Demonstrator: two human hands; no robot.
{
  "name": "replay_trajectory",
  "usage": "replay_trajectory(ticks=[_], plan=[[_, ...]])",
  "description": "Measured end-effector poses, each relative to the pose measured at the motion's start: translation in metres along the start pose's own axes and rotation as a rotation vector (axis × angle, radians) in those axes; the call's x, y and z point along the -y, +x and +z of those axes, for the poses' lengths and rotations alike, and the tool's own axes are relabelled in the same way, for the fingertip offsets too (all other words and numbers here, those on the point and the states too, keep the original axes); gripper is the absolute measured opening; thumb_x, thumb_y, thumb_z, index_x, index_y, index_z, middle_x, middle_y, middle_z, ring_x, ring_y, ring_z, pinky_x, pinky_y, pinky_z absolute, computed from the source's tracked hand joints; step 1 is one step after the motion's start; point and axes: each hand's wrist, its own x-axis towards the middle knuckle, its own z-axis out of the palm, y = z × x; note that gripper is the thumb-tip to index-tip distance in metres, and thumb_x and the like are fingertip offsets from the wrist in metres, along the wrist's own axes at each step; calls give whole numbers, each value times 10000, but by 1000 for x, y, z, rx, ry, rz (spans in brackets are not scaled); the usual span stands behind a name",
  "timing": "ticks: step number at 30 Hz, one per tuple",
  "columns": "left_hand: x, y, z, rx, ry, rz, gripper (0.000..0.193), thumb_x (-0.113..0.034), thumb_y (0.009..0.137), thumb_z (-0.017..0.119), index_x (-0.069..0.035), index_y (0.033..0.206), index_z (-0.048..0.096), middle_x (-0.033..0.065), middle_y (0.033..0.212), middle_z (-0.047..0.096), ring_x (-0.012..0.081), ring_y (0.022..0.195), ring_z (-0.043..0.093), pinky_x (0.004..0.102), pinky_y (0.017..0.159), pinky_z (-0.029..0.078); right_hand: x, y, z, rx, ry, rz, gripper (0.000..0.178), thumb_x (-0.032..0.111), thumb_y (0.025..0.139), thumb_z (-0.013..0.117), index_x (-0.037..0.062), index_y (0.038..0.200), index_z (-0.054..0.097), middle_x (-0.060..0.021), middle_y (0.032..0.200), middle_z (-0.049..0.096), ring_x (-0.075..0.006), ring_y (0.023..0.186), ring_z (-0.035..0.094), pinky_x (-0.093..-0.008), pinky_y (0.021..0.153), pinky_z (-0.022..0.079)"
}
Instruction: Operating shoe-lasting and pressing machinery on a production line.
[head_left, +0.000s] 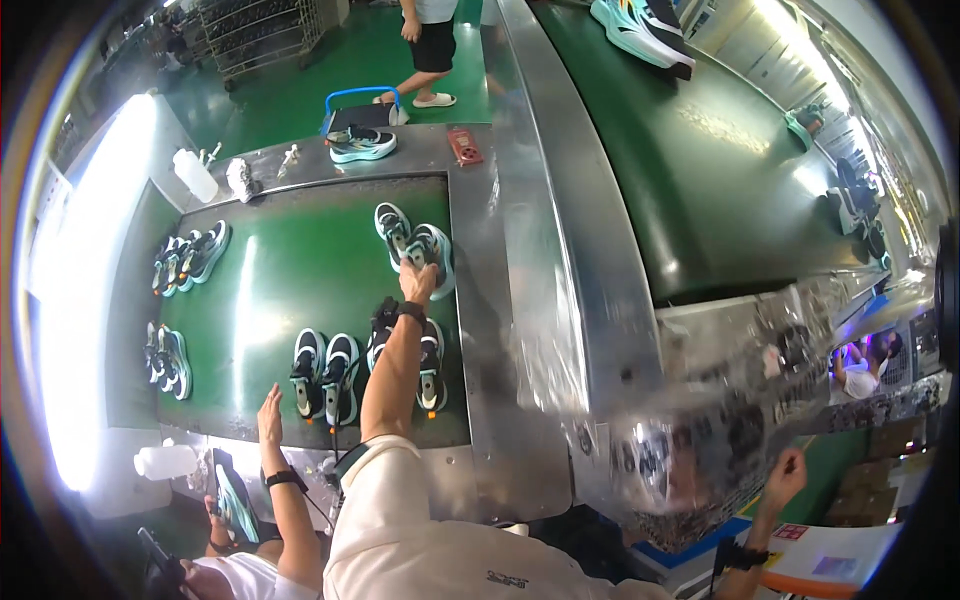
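My left hand (418, 280) reaches over the green belt (270, 270) and is closed on the heel end of a sneaker (432, 240), dark with a pale mint sole. Touching it on the left stands a matching sneaker (391, 226). Below my left forearm another sneaker (431, 368) shows, and its neighbour (378, 338) is partly covered by the arm. Off to the lower right, my right hand (786, 479) is raised near a shiny, plastic-covered machine end (680, 450). Its fingers are curled in; what they hold, if anything, cannot be made out.
More sneakers stand in pairs (325, 375) and along the belt's left side (190, 255). A co-worker's hand (270, 415) hovers at the near edge; the other holds a shoe (235, 500). A metal rail (560, 250) separates a second conveyor (690, 170). Someone walks beyond (430, 50).
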Motion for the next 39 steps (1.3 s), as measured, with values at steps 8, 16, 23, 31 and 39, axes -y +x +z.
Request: replay_trajectory(ticks=[8,16,23,31,39], plan=[[11,23,59,141,274,480,435,-69,752,602,0,1181,586,245,1268,563,436,1096,582,443,961,477,-125,-47,33,2,-111,-79,319,83,966,562,-22,1266,540,-193,1220,592,-327,1103,577,-398,959,459],[-319,19,-95,-116,8,892,274,-189,971,634,3,1161,676,56,1084,683,132,953,615,267,853,487,-11,-28,24,-8,-407,57,333,98,955,554,-9,1269,538,-200,1292,560,-381,1205,522,-472,1044,392],[-566,-98,-77,392,285,932,583,-505,945,603,31,1168,653,74,1072,675,151,1005,587,301,909,445,17,-22,24,-98,-274,45,334,89,862,625,57,1191,579,-150,1289,568,-374,1187,524,-480,1012,402],[-593,0,50,442,257,882,444,-411,819,761,24,871,691,42,776,653,155,724,588,324,674,475,21,-16,9,-63,-36,101,315,115,802,663,55,1107,609,-123,1255,575,-355,1150,531,-491,1001,401],[-612,-209,85,570,540,1239,532,-149,636,785,2,1108,591,89,954,669,221,852,629,353,768,504,2,-27,7,-142,-5,63,335,133,779,710,56,1091,619,-133,1260,578,-332,1172,526,-486,1019,383]])
